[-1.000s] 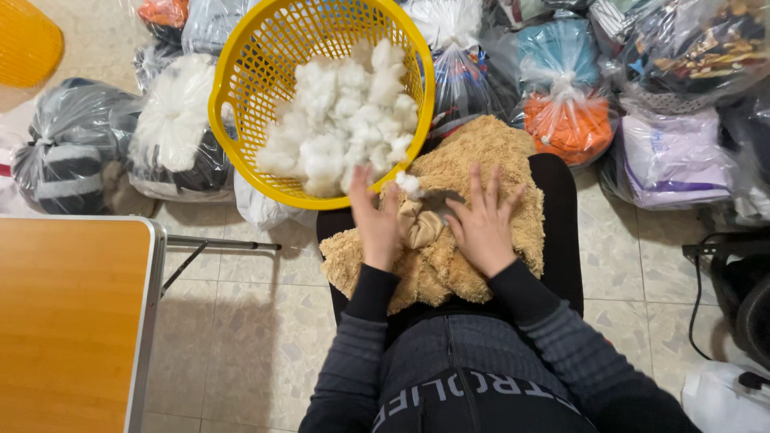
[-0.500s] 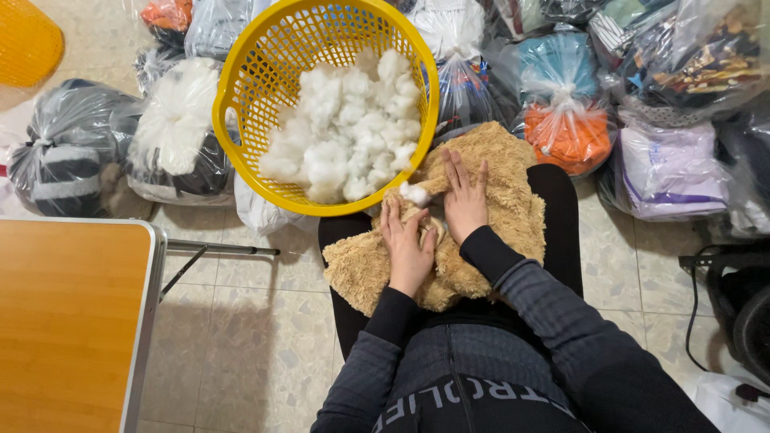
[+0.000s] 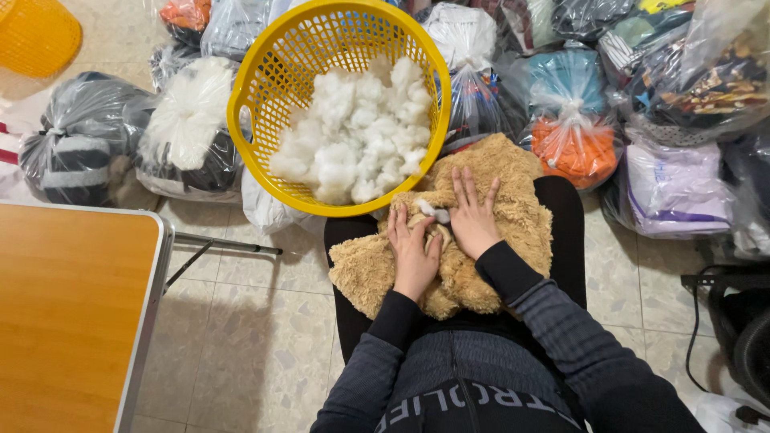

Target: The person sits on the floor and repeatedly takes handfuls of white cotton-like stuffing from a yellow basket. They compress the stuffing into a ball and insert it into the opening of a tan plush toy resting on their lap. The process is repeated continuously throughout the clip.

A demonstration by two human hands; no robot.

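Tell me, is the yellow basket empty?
No, the yellow basket holds a heap of white stuffing that covers most of its bottom.

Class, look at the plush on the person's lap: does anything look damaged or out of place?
Yes. A tuft of white stuffing pokes out of the tan plush between the left hand and right hand, suggesting an open seam.

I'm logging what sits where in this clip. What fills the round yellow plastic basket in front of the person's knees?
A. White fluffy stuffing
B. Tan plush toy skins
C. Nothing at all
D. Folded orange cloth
A: the round yellow plastic basket holds clumps of white fluffy stuffing, while the tan plush toy skin lies on the person's lap, under both hands.
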